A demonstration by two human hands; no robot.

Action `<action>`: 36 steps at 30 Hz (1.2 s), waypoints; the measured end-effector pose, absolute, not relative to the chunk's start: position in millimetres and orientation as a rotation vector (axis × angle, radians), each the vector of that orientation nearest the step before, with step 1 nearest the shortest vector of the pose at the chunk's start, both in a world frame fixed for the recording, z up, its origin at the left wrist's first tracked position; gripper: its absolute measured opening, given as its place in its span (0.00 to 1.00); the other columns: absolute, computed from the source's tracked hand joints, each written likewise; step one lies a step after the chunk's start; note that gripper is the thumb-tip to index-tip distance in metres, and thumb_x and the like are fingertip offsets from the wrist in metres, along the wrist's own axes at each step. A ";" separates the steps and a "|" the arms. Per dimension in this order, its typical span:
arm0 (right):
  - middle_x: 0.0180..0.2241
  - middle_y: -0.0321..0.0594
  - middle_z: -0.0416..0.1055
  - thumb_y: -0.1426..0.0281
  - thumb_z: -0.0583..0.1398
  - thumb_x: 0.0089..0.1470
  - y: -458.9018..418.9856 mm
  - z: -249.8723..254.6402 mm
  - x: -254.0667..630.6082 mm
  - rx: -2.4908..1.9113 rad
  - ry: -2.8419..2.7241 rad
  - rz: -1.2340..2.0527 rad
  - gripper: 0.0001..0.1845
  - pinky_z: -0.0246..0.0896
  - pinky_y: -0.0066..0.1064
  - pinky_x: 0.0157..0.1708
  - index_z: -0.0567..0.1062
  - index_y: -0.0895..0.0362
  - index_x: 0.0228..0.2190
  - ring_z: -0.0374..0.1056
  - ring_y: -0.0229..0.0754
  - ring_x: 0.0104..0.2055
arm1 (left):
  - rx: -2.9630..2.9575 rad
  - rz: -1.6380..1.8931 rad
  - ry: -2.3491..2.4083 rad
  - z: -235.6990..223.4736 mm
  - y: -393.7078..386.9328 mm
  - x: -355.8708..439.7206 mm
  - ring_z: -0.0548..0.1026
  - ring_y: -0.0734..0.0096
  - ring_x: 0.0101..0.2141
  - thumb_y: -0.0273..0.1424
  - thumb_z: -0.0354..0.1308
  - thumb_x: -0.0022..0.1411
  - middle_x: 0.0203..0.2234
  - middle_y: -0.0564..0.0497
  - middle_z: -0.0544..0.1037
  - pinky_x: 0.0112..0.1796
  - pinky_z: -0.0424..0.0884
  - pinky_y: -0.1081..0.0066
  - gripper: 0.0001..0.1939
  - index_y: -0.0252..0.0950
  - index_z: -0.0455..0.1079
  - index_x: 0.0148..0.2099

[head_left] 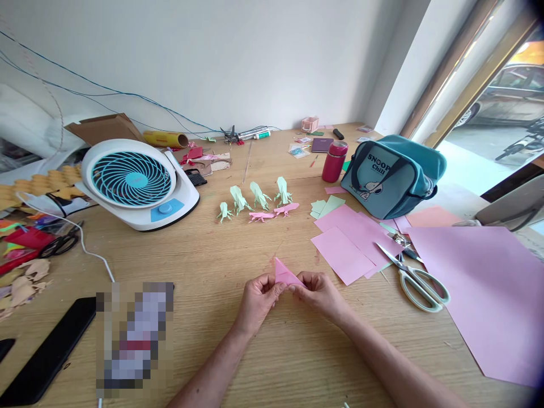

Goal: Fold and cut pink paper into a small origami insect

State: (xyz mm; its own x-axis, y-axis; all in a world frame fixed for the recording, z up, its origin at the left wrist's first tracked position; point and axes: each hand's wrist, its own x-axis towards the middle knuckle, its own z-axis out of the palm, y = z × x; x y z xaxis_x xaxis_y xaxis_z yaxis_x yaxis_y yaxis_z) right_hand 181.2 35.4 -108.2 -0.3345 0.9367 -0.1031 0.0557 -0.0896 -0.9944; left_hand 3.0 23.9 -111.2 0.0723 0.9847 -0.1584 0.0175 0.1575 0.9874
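Note:
A small folded piece of pink paper (287, 273), roughly triangular with a point standing up, is held just above the wooden table. My left hand (260, 300) pinches its lower left edge between thumb and fingers. At the lower right corner, my right hand (322, 294) grips it the same way, and the two thumbs nearly meet. Beyond the hands stand several pale green folded paper figures (260, 195). In front of those lie two pink folded figures (274, 212) with thin legs.
Pink paper sheets (340, 255) and scissors (423, 286) lie to the right, near a larger pink sheet (488, 294). Behind them stand a teal bag (389, 178) and a red flask (335, 161). A white fan (140, 184) is at left, its cable running forward past a black slab (51, 351).

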 end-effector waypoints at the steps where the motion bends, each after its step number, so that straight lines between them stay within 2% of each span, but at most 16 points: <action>1: 0.18 0.32 0.63 0.50 0.66 0.47 35.6 -108.3 181.4 -1.136 -1.445 1.516 0.24 0.45 0.27 0.21 0.71 0.58 0.20 0.54 0.33 0.21 | 1.112 1.036 1.241 -110.6 24.2 3.2 0.61 0.81 0.17 0.43 0.67 0.53 0.15 0.57 0.68 0.20 0.56 0.79 0.19 0.32 0.70 0.24; 5: 0.18 0.33 0.66 0.49 0.65 0.48 36.8 -110.5 182.4 -1.164 -1.425 1.497 0.25 0.47 0.27 0.21 0.71 0.58 0.19 0.56 0.34 0.20 | 1.002 1.034 1.226 -105.9 25.5 4.4 0.65 0.79 0.19 0.43 0.68 0.50 0.20 0.51 0.75 0.20 0.59 0.78 0.18 0.31 0.75 0.28; 8: 0.17 0.33 0.66 0.49 0.65 0.48 37.6 -112.3 182.6 -1.176 -1.411 1.480 0.25 0.47 0.27 0.21 0.71 0.58 0.20 0.55 0.33 0.20 | 0.949 1.057 1.233 -102.9 26.0 5.0 0.66 0.79 0.19 0.43 0.70 0.48 0.20 0.50 0.77 0.20 0.60 0.78 0.18 0.30 0.75 0.27; 18: 0.18 0.33 0.66 0.46 0.64 0.48 37.8 -108.0 181.9 -1.173 -1.393 1.479 0.27 0.49 0.27 0.21 0.72 0.58 0.21 0.56 0.33 0.20 | 0.898 1.107 1.246 -101.4 25.9 3.5 0.65 0.79 0.19 0.44 0.70 0.47 0.21 0.51 0.76 0.19 0.60 0.79 0.19 0.31 0.74 0.27; 22: 0.19 0.33 0.65 0.46 0.64 0.49 35.4 -107.5 181.0 -1.154 -1.413 1.485 0.26 0.48 0.27 0.22 0.72 0.58 0.22 0.55 0.33 0.21 | 1.025 1.048 1.243 -106.5 25.5 3.5 0.63 0.79 0.18 0.43 0.68 0.50 0.18 0.53 0.71 0.18 0.58 0.79 0.18 0.31 0.74 0.27; 29: 0.18 0.30 0.59 0.48 0.64 0.49 32.9 -106.2 179.8 -1.146 -1.509 1.450 0.26 0.44 0.27 0.21 0.69 0.58 0.20 0.51 0.33 0.21 | 1.114 0.985 1.243 -110.1 22.7 4.3 0.62 0.80 0.17 0.44 0.67 0.52 0.16 0.55 0.69 0.19 0.58 0.78 0.19 0.32 0.72 0.26; 36: 0.18 0.32 0.62 0.49 0.63 0.52 34.2 -109.2 183.7 -1.120 -1.556 1.464 0.25 0.45 0.27 0.21 0.69 0.58 0.20 0.53 0.33 0.21 | 1.087 1.059 1.264 -101.5 25.1 2.2 0.63 0.79 0.18 0.46 0.65 0.53 0.17 0.55 0.69 0.20 0.58 0.77 0.20 0.32 0.72 0.26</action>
State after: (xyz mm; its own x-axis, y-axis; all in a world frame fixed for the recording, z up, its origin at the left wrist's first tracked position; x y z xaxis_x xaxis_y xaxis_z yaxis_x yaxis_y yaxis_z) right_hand 183.7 34.2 -109.2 -0.3695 0.9271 -0.0623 0.1185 -0.0195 -0.9928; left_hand 2.2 25.1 -101.5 0.0285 0.9837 -0.1777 -0.0021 0.1778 0.9841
